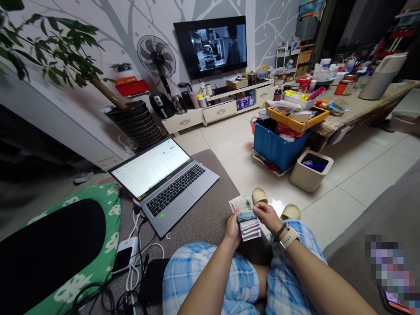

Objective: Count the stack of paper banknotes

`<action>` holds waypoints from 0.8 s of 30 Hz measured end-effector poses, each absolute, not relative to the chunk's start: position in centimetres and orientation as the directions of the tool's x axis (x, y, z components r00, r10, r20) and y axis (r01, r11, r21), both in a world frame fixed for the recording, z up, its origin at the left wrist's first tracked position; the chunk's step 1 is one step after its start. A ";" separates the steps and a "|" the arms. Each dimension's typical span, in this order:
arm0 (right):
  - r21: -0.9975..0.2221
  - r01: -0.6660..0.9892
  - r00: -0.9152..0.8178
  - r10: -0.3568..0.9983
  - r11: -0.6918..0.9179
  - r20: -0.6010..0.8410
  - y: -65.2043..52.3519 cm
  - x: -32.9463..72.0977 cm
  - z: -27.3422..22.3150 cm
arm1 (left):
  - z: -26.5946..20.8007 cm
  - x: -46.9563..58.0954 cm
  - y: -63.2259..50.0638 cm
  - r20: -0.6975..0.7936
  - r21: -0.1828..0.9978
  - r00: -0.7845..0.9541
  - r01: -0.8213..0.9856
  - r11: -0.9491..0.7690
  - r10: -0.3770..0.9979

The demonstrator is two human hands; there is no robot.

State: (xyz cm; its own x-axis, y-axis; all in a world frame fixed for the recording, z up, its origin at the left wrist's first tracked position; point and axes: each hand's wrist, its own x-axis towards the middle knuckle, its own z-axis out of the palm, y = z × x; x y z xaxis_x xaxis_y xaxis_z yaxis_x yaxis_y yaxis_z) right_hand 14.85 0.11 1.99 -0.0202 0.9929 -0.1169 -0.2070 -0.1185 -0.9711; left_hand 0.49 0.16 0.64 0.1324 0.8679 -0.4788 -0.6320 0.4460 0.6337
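A stack of banknotes [251,232] is held above my lap, its lower edges fanned out. My left hand [233,228] is closed around the stack's left side, thumb on top. At the right edge, my right hand [267,216] pinches a bluish banknote [246,215] that lies across the others. Pinkish and yellowish notes show above it. A watch [290,238] and a dark bracelet are on my right wrist. Plaid trousers cover my legs below both hands.
An open laptop [177,197] rests on the brown sofa seat to the left, near cables and a white power bank [125,254]. Beyond my feet stand a beige bin [310,175] and a blue crate [275,146]. A cluttered table [354,116] is at right; a phone [393,302] lies lower right.
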 end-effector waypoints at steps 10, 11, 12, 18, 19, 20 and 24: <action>-0.982 -0.162 0.048 0.993 -0.099 -0.108 0.4 14.8 1.1 | 0.8 0.3 0.0 -0.476 0.661 0.122 -0.604 0.446 0.871; -0.983 -0.151 0.068 0.991 -0.107 -0.119 0.4 14.9 1.0 | 0.8 0.3 0.0 -0.474 0.668 0.124 -0.595 0.448 0.872; -0.983 -0.143 0.084 0.988 -0.114 -0.127 0.4 14.9 1.0 | 0.8 0.2 0.0 -0.471 0.675 0.126 -0.586 0.448 0.873; -0.990 -0.090 0.119 0.986 -0.107 -0.117 0.4 14.9 0.7 | 0.6 0.2 -0.1 -0.459 0.695 0.142 -0.557 0.454 0.877; -0.992 -0.079 0.118 0.987 -0.098 -0.107 0.4 14.9 0.7 | 0.6 0.2 -0.1 -0.460 0.694 0.144 -0.558 0.455 0.876; -0.993 -0.072 0.115 0.989 -0.089 -0.097 0.4 14.9 0.7 | 0.6 0.2 -0.1 -0.461 0.693 0.143 -0.559 0.456 0.876; -0.995 -0.076 0.102 0.992 -0.066 -0.074 0.4 14.9 1.1 | 0.5 0.2 0.0 -0.470 0.686 0.124 -0.572 0.450 0.874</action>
State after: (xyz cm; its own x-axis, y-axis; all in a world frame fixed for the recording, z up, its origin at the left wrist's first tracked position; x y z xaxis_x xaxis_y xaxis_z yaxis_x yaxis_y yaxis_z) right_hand 14.90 0.43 1.06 0.1021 0.9920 -0.0740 -0.0760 -0.0664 -0.9949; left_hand 0.25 0.04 0.46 0.1238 0.8739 -0.4701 -0.5718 0.4500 0.6860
